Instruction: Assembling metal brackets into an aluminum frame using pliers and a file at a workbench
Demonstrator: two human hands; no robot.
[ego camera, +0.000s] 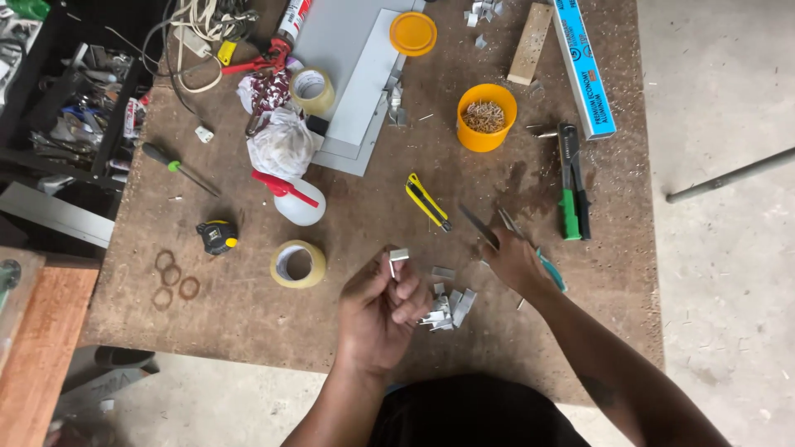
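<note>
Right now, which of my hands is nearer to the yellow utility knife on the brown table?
Right. The right hand, holding teal-handled snips, sits just right of and below the yellow utility knife. The left hand, pinching a small grey metal clip, is farther below it.

Your left hand (pixel 383 308): bare worktop (pixel 248 331) open to its left and front. Tape roll (pixel 298 264) blocks up-left. Pile of metal clips (pixel 447 308) just right. Your right hand (pixel 515 261): yellow utility knife (pixel 427 201) ahead-left, green-handled tool (pixel 571 186) ahead-right.
</note>
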